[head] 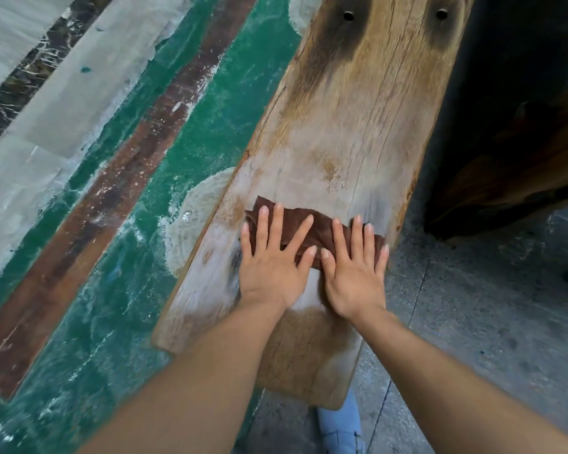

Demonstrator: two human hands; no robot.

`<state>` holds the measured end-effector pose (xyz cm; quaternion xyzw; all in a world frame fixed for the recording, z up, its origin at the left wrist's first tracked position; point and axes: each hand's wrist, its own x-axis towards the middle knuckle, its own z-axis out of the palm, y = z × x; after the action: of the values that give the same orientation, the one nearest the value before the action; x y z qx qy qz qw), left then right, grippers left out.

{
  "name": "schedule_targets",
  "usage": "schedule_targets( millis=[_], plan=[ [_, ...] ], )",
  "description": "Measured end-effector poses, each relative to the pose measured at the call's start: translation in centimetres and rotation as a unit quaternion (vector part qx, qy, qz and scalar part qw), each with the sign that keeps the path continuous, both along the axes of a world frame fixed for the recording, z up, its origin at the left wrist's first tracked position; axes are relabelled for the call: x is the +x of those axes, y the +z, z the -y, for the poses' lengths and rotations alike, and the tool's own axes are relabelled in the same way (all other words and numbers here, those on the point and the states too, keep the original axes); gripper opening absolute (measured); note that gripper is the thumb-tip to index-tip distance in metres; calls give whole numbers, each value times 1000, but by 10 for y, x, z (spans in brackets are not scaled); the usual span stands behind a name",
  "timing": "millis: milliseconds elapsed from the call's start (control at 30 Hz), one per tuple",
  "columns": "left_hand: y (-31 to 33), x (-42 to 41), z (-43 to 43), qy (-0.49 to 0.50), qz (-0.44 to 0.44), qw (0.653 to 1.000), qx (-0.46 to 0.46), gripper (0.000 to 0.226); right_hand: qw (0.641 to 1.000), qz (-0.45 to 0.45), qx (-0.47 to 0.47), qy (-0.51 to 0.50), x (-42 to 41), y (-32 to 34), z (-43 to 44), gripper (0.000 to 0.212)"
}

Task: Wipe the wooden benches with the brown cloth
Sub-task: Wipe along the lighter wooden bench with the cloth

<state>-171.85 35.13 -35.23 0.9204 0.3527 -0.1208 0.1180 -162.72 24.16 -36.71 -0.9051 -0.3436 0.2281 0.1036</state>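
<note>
A long, weathered wooden bench (351, 126) runs from the bottom centre up to the top right, with a dusty pale patch in its middle. A brown cloth (322, 224) lies flat across that patch. My left hand (273, 260) presses on the cloth's left half with fingers spread. Beside it, my right hand (354, 270) presses flat on the right half. The cloth's near edge is hidden under both palms. The wood closest to me looks cleaner and more tan.
Left of the bench is a floor of green, brown and grey painted bands (112, 191). Dark wooden furniture (512, 158) stands close on the right over grey concrete (489, 306). A light blue shoe (341, 427) shows under the bench's near end.
</note>
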Motion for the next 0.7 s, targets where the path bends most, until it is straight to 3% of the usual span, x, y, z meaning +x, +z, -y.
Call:
schedule_targets(
  millis=[400,700],
  plan=[
    [13,-154,12,12,15,999,34,52,999,1,-30,-30,-166,9,-3,60],
    [18,-197,8,9,15,1000,1,53,996,-22,-82,-24,-211,18,-2,55]
  ],
)
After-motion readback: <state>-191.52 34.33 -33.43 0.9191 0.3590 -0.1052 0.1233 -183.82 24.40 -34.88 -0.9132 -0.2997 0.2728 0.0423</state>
